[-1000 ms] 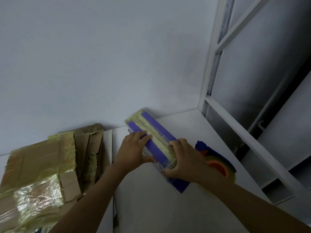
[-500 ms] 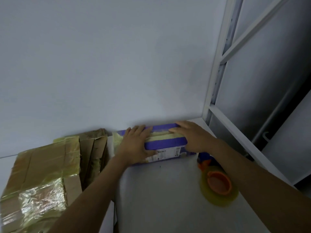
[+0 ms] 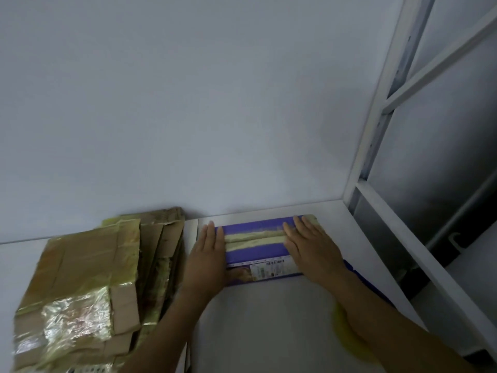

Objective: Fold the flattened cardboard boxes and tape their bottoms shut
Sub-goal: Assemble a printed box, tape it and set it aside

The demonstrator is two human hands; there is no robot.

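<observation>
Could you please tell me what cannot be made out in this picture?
Head view:
- Purple box: both ends covered by the left hand and right hand.
- Box label: print too small to read.
- Yellow shape, probably a tape roll: blurred, mostly behind the right forearm.
- Flattened cardboard stack: cut off by the bottom edge.

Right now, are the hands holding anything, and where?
Nothing is gripped. The left hand and right hand press flat, fingers straight, on the two ends of the purple box, on its taped top.
</observation>
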